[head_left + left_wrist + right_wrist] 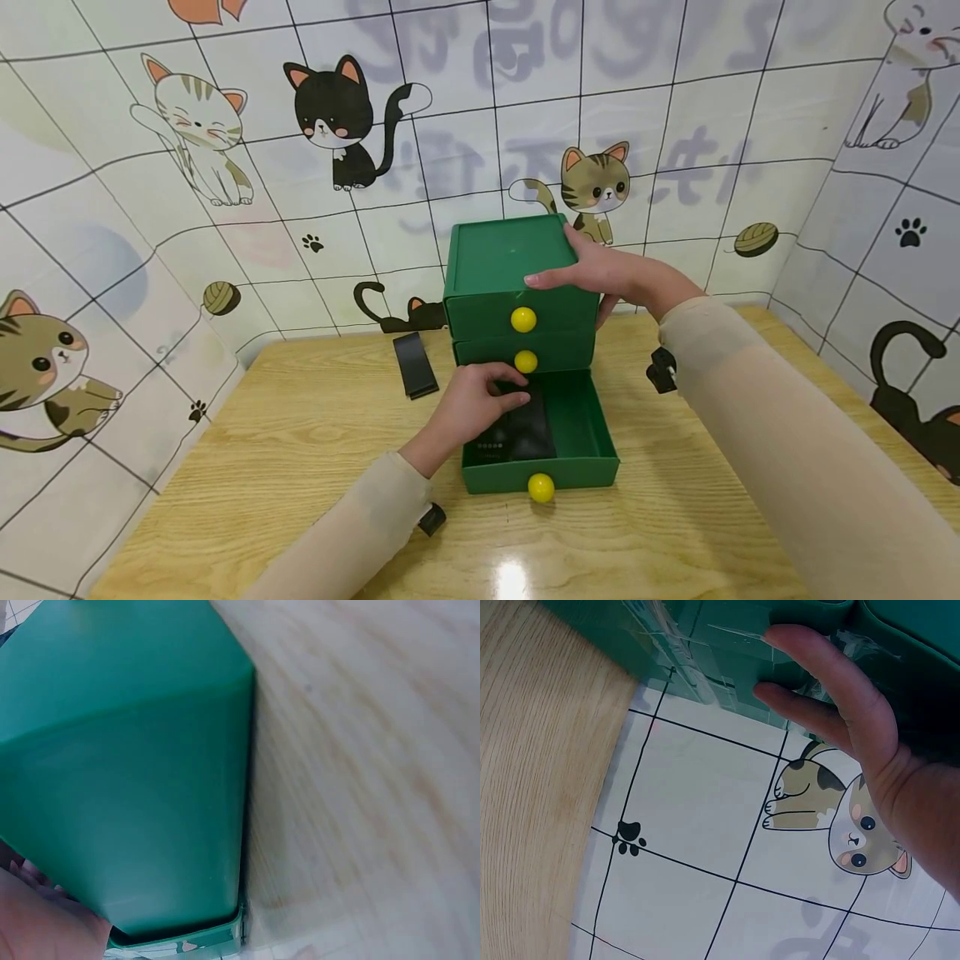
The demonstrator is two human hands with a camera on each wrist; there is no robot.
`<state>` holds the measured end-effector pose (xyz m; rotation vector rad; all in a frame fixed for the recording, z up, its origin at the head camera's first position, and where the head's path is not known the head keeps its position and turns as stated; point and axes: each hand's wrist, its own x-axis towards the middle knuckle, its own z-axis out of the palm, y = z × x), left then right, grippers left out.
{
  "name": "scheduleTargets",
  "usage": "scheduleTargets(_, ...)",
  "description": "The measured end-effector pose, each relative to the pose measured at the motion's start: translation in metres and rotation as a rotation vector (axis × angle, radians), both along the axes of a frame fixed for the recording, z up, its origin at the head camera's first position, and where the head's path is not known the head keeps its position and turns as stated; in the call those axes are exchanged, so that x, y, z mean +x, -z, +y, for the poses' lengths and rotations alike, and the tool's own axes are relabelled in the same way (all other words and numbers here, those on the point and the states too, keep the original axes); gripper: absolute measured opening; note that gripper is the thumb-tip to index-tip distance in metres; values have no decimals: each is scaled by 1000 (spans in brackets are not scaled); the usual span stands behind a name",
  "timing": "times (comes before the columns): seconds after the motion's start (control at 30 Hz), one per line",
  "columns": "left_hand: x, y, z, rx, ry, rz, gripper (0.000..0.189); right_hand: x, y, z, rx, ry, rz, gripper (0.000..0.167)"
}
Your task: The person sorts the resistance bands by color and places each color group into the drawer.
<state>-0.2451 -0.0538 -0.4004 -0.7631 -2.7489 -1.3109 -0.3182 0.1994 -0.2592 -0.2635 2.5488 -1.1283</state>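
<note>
A green cabinet (pixel 513 254) of stacked drawers with yellow ball knobs stands on the table. Its bottom drawer (pixel 581 417) is pulled out. Inside, toward the left, lies a flat black packet (pixel 525 437) with small pale marks at one corner. Over the packet is my left hand (pixel 468 404), thumb and index apart with bent fingers; whether the other fingertips touch it is hidden. My right hand (pixel 611 271) rests on the cabinet's top right corner, thumb on top and other fingers along the side. The right wrist view shows fingers (pixel 825 671) nearly straight against the cabinet's taped side.
A black folded strip (pixel 415 365) lies on the wooden table (pixel 315 442), left of the cabinet. Behind stands a white tiled wall (pixel 465 100) with cat drawings. A dark wrist device (pixel 662 371) hangs below the right sleeve.
</note>
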Motion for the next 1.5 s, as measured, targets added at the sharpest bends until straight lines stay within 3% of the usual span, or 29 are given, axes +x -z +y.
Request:
scheduleTargets(0.17,0,-7,-5,7,7,-1,9,0,0,0,7,0,1,136)
scheduleTargets(0.5,-7,-25,-31,76,-52,-55,9,0,0,0,2,-1,1,135)
scheduleTargets(0.83,-27,-32,-77,175,-31,93,31,1,0,0,2,-7,1,135)
scheduleTargets(1.27,-63,-23,-121,188,-231,139,44,1,0,1,3,-13,6,134)
scheduleTargets(1.5,-84,-13,-137,160,-314,118,42,1,-1,0,9,-21,6,132)
